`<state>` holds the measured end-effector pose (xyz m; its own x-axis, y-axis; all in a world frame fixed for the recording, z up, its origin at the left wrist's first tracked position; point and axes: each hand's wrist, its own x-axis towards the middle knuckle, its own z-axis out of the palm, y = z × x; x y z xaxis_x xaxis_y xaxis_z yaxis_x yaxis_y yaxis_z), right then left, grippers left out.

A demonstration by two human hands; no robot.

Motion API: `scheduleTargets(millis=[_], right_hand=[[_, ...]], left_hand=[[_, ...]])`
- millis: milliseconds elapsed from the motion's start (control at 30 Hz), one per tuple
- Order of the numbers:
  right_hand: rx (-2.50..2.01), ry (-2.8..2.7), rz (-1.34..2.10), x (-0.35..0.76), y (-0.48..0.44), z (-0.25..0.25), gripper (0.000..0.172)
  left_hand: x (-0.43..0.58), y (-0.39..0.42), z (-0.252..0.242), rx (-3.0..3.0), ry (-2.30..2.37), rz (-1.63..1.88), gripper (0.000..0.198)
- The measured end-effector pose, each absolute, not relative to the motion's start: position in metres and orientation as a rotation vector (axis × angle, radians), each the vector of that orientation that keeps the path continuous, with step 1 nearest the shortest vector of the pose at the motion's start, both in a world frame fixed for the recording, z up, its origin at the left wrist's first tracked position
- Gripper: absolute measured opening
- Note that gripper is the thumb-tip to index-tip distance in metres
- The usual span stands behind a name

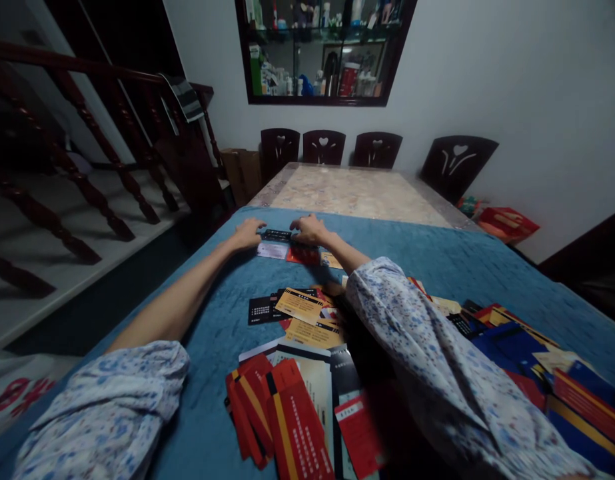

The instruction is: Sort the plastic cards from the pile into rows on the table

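Observation:
Both my arms reach far forward over a blue cloth (222, 313). My left hand (248, 233) and my right hand (310, 229) each pinch one end of a black card (276, 235) near the cloth's far edge. Just below it lie a white card (272, 251), a red card (303, 255) and a tan card (331, 261) in a row. Closer to me sits a loose pile of black and yellow cards (300, 310). Red envelopes (282, 417) lie fanned at the near edge.
Blue, red and yellow packets (542, 367) are heaped on the right of the cloth. Beyond the cloth is a bare marble tabletop (357, 190) with several dark chairs (323, 147) behind it. A wooden stair railing (87, 133) stands at the left.

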<state>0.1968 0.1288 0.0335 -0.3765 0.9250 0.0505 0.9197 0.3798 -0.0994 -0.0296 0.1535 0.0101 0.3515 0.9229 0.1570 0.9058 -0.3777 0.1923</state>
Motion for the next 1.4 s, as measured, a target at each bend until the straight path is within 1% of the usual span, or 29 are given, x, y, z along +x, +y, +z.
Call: scheduleTargets(millis=[133,300,600,1000,1200,1400], right_hand=[[-1.66,-2.489,0.04,0.212,0.12,0.038,0.043],[-1.628,-2.455,0.007,0.229,0.101,0.047,0.038],[-1.575,-2.478,-0.022,0.247,0.048,0.051,0.032],[-1.436,-2.536,0.044,0.252,-0.028,0.041,0.031],[-1.294,-2.61,0.106,0.25,-0.038,0.028,0.034],[-1.156,-2.706,0.113,0.246,-0.042,0.016,0.04]], left_hand=[[-0.025,0.126,0.01,2.52,1.763,0.4,0.05],[-0.017,0.092,0.008,2.535,1.721,0.463,0.043],[-0.009,0.042,0.001,2.564,1.593,0.599,0.04],[0.003,-0.023,-0.006,2.582,1.503,0.665,0.035],[0.006,-0.05,-0.009,2.574,1.426,0.662,0.035],[0.006,-0.055,-0.016,2.59,1.308,0.626,0.036]])
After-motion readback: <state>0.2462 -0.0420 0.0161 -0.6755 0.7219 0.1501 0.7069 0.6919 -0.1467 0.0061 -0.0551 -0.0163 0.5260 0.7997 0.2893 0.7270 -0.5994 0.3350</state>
